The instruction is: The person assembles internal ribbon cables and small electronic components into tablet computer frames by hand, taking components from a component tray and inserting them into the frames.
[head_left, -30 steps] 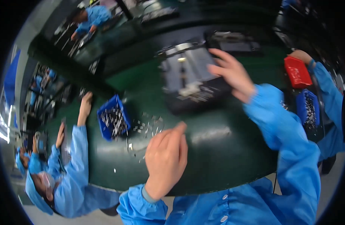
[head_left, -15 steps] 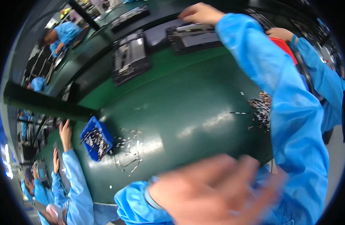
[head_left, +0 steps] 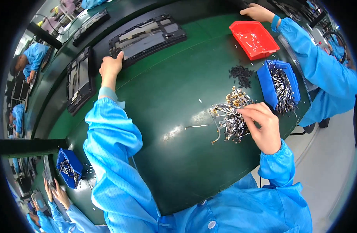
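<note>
My left arm reaches far forward. My left hand (head_left: 110, 70) has its fingers curled at the near left corner of a black device housing (head_left: 149, 40) with grey panels inside; the grip is partly hidden. Nearer me and to the right, my right hand (head_left: 264, 126) pinches at a pile of short, thin cables (head_left: 229, 124) with silver-grey strips and gold-coloured ends. Its thumb and forefinger meet over the pile's right side, on what seems to be one cable. A single strip (head_left: 196, 126) lies apart, left of the pile.
Right of the pile stand a blue bin (head_left: 268, 83) of cables and a red bin (head_left: 260, 37) with small white pieces. Small black parts (head_left: 241, 75) lie between. Another housing (head_left: 79, 79) stands far left, above a second blue bin (head_left: 71, 163). A co-worker's hand (head_left: 258, 12) is beyond the red bin.
The view has swung right, bringing the bins in. My right hand has come back from beyond the housing to the cable pile. My left hand has gone out to the housing.
</note>
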{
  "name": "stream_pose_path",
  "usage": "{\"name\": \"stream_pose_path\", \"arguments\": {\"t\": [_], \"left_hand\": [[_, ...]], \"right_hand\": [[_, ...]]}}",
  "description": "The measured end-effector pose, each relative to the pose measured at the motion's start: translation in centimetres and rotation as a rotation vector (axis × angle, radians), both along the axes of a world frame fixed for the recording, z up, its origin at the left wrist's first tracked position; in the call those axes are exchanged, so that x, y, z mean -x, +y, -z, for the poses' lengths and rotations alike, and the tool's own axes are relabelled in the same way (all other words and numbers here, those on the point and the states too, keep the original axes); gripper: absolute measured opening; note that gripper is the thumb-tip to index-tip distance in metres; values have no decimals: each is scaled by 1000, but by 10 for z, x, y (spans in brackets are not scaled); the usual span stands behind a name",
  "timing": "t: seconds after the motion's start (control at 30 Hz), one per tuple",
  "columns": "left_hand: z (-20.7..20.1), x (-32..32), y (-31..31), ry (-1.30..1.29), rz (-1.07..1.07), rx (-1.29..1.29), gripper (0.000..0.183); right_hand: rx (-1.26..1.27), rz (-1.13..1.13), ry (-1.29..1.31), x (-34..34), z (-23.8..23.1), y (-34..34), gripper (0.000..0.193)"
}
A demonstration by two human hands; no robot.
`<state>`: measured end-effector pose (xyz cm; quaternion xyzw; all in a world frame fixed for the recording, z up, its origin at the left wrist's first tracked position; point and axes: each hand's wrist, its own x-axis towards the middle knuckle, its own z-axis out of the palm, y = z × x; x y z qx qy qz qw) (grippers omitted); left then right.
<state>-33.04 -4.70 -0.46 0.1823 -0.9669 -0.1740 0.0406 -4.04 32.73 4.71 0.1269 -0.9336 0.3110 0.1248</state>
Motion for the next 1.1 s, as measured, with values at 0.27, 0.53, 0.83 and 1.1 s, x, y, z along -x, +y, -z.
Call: {"name": "stream_pose_path", "arguments": {"t": [0.27, 0.53, 0.83, 1.1], "left_hand": [[-26, 13, -17, -241, -118, -851, 24], [-58, -44, -12, -79, 17, -1544, 31], [-79, -268, 33, 474, -264, -1712, 31], [-18, -411, 76, 651, -547, -1719, 29]], "right_hand": [[21, -193, 16, -25, 32, -29, 27], [-67, -301, 90, -42, 34, -42, 32], [-70, -303, 345, -49, 55, -38, 13], [475, -288, -289, -48, 13, -47, 3]]}}
